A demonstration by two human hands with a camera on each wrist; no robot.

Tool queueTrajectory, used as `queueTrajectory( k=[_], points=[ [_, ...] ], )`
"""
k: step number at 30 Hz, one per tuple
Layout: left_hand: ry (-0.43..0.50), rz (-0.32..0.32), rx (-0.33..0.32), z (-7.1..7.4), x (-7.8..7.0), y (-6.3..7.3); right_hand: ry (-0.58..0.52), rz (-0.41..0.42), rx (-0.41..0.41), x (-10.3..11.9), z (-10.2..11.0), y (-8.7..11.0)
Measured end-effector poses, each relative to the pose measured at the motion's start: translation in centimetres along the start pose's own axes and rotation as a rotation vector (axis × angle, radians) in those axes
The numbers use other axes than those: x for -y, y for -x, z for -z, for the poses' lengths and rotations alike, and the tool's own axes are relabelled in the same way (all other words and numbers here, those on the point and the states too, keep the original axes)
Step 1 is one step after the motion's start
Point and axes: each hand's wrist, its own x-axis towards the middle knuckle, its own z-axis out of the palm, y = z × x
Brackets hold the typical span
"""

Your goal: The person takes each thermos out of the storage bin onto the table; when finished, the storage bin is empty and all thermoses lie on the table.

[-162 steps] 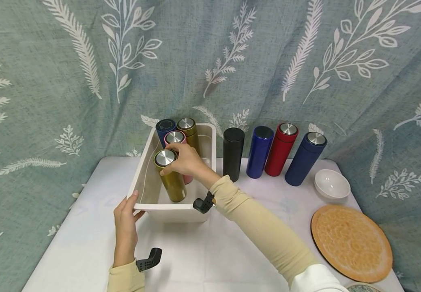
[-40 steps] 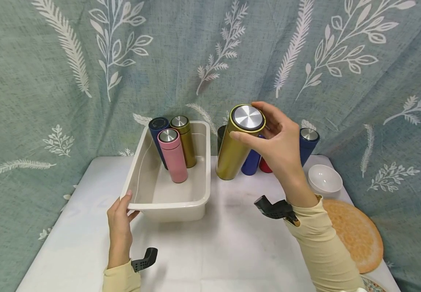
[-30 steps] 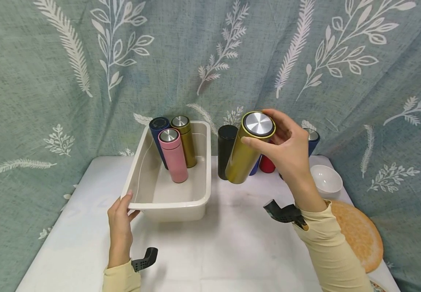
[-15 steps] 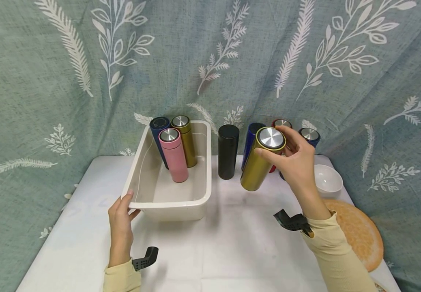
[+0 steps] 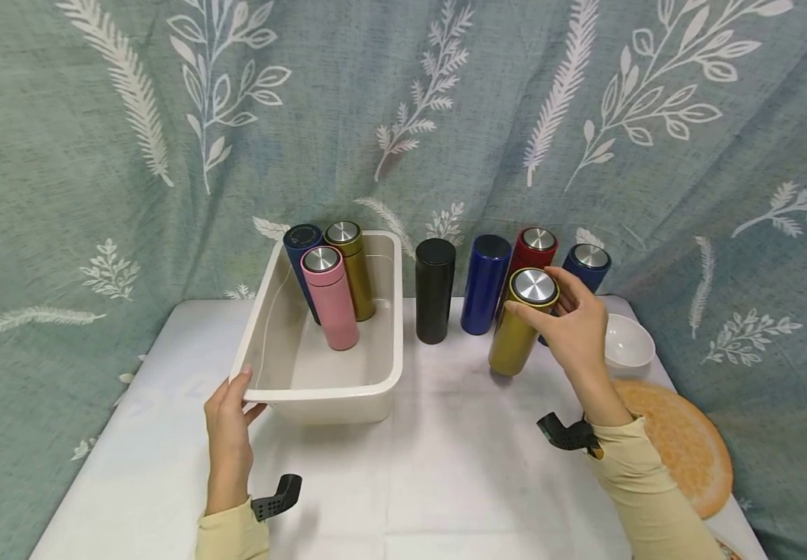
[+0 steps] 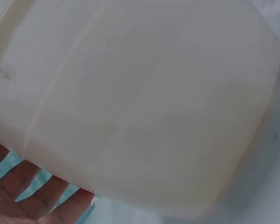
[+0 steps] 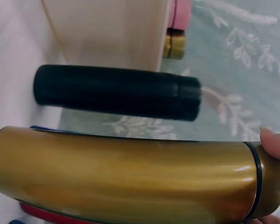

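Note:
My right hand (image 5: 574, 327) grips a gold thermos (image 5: 513, 342) around its lidded top, thumb on one side and fingers on the other. The thermos stands nearly upright in front of the red thermos (image 5: 539, 249); whether its base touches the table I cannot tell. The right wrist view shows its gold body (image 7: 126, 172) large, with fingertips at the cap end. My left hand (image 5: 230, 420) pinches the near left corner of a white plastic tub (image 5: 333, 393), thumb over the rim and fingers beneath. In the left wrist view, fingers (image 6: 51, 193) reach along the tub's outer wall (image 6: 154, 107).
Inside the tub stand a pink thermos (image 5: 333, 307), another gold thermos (image 5: 360, 272) and a dark blue one (image 5: 300, 245). A black thermos (image 5: 434, 295), a blue one (image 5: 483, 288) and a navy one (image 5: 585, 268) line the back. A white bowl (image 5: 629, 342) and round orange mat (image 5: 683, 443) lie right.
My right hand has lifted the gold thermos out of the tub, carried it right, and lowered it towards the table before the red thermos. My left hand stays on the tub's corner.

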Motion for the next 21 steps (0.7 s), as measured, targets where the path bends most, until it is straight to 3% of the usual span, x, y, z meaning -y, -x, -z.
queueTrajectory(
  k=[14,21],
  points=[
    [0.001,0.002,0.003,0.0,0.2,0.0,-0.058,-0.021,-0.172,-4.1,-0.7,-1.5],
    [0.001,-0.001,0.001,0.0,0.2,-0.1,-0.067,-0.012,-0.193,-4.9,-1.1,-2.5]
  ],
)
